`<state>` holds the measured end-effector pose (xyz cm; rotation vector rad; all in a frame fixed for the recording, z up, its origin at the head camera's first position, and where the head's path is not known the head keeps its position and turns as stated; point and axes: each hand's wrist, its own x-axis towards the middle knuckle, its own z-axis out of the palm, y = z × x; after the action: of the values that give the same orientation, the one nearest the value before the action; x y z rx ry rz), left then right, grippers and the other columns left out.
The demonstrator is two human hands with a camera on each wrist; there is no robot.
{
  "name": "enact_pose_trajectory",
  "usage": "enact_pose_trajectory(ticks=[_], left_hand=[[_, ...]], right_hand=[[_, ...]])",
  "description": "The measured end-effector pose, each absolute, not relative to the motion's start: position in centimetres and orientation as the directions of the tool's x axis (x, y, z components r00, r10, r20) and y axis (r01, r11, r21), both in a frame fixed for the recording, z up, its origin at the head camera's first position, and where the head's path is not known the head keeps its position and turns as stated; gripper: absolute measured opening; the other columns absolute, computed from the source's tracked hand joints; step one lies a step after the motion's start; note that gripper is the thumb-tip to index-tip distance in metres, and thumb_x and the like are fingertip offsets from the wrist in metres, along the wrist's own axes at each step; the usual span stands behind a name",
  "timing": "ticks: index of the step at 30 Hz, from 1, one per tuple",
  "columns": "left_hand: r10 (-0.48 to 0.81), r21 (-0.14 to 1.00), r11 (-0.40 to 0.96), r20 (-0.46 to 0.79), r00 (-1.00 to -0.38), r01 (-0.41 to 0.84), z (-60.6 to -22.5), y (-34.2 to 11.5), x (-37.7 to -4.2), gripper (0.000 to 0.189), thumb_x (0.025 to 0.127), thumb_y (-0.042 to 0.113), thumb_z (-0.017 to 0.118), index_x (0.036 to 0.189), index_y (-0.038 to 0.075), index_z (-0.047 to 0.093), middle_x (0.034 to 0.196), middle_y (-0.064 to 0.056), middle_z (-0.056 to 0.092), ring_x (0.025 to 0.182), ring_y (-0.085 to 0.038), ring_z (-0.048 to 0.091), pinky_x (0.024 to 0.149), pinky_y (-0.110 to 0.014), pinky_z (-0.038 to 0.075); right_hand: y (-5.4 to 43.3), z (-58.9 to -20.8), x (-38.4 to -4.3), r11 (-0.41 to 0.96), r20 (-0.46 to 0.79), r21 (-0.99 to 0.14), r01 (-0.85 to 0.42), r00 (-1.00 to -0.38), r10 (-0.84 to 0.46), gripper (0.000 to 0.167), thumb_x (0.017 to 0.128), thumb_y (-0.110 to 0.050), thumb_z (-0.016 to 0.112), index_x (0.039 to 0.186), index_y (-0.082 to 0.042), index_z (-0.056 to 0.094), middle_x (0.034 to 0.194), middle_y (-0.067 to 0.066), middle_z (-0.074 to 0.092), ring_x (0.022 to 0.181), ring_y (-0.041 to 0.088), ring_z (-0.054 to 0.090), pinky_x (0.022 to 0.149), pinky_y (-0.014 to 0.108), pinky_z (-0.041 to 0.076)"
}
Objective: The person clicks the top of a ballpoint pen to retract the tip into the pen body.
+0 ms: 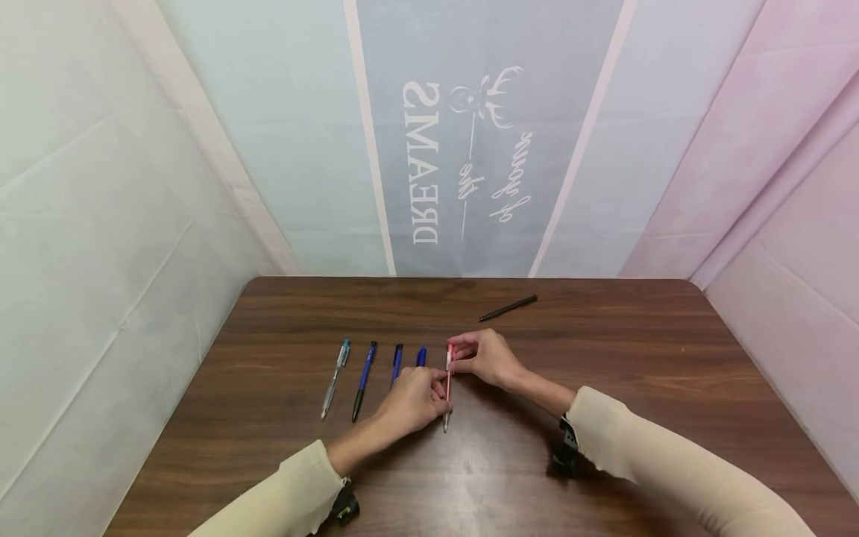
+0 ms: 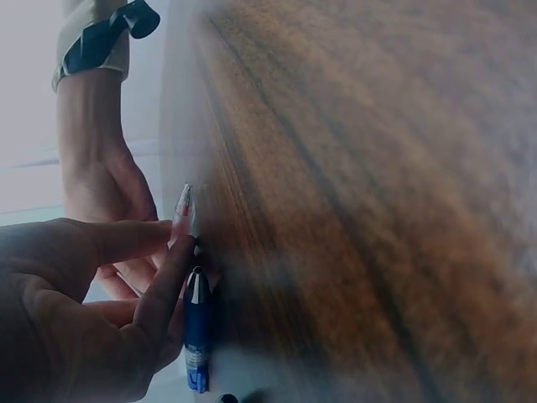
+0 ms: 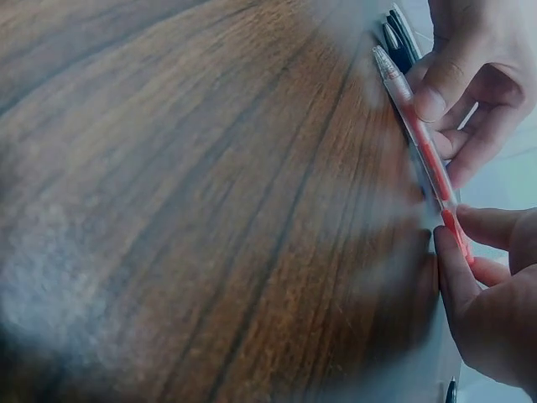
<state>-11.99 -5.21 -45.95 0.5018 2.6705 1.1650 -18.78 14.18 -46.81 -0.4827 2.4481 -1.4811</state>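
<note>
A clear pen with red ink and a red top point(image 1: 449, 388) stands nearly in line with my view, its tip toward me. My left hand point(image 1: 411, 397) pinches its lower barrel between thumb and fingers. At its red end, my right hand point(image 1: 488, 359) pinches it with the fingertips. The right wrist view shows the red pen point(image 3: 426, 151) slanting between both hands, close to the tabletop. A blue pen point(image 1: 421, 356) lies just left of it, partly hidden by my left hand. Beside that one is another blue pen point(image 1: 397, 359), its lower part also covered.
Further left on the brown wooden table point(image 1: 637, 418) lie a blue pen with a dark grip point(image 1: 365, 382) and a clear pen with a teal top point(image 1: 335, 379), roughly parallel. A black pen point(image 1: 508, 308) lies slanted near the far edge. Printed cloth point(image 1: 322, 149) hangs behind.
</note>
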Motion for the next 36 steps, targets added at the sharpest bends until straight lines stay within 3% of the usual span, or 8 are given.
enact_pose_trajectory(ticks=[15, 25, 36], left_hand=[[0.411, 0.726, 0.637, -0.037, -0.911, 0.258, -45.7, -5.2, -12.1, 0.037, 0.083, 0.0, 0.086, 0.116, -0.01, 0.073, 0.075, 0.003, 0.07, 0.062, -0.001, 0.059, 0.055, -0.017, 0.05], [0.417, 0.696, 0.659, -0.023, -0.908, 0.285, -45.3, -5.3, -12.3, 0.017, 0.087, 0.007, 0.087, 0.093, 0.0, 0.073, 0.068, 0.005, 0.063, 0.054, -0.001, 0.053, 0.048, -0.014, 0.041], [0.413, 0.627, 0.672, 0.124, -0.902, 0.393, -44.3, -5.4, -13.9, 0.028, 0.087, 0.007, 0.087, 0.11, -0.003, 0.075, 0.083, -0.007, 0.072, 0.072, -0.011, 0.067, 0.06, -0.016, 0.054]], right_hand=[[13.7, -46.6, -18.8, 0.548, -0.008, -0.804, -0.232, -0.916, -0.4, 0.037, 0.085, -0.007, 0.089, 0.119, 0.003, 0.077, 0.095, 0.007, 0.081, 0.087, 0.015, 0.076, 0.073, 0.024, 0.061], [14.2, -46.4, -18.7, 0.561, 0.01, -0.794, -0.234, -0.927, -0.374, 0.035, 0.085, -0.01, 0.09, 0.116, 0.0, 0.079, 0.091, 0.003, 0.08, 0.083, 0.013, 0.075, 0.069, 0.023, 0.059], [16.1, -46.0, -18.8, 0.563, 0.039, -0.796, -0.222, -0.947, -0.318, 0.039, 0.087, -0.012, 0.089, 0.121, 0.0, 0.077, 0.111, 0.012, 0.08, 0.094, 0.02, 0.077, 0.079, 0.029, 0.063]])
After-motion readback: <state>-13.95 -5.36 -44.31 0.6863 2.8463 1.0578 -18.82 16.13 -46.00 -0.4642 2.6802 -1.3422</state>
